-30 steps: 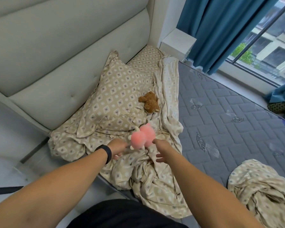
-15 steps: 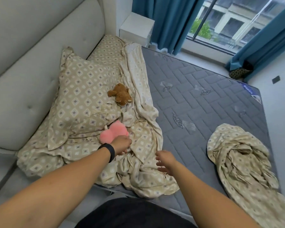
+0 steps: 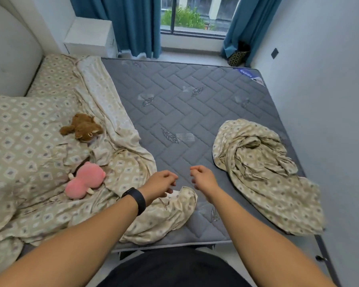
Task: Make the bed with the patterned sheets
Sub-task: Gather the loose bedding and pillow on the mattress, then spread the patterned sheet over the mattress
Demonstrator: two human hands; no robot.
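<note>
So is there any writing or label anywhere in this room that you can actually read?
Nothing here can be read.
Blue and white label on the far right corner of the grey mattress: it carries print, but too small and blurred to read.
Black wristband: no lettering shows.

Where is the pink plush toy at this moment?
In the head view, the pink plush toy lies at the left on the rumpled patterned sheet, beside the pillow, nearer than the brown teddy bear.

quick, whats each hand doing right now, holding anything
Left hand: fingers loosely curled, holds nothing, above the patterned sheet.
Right hand: fingers loosely curled, holds nothing, above the bare mattress.
</note>
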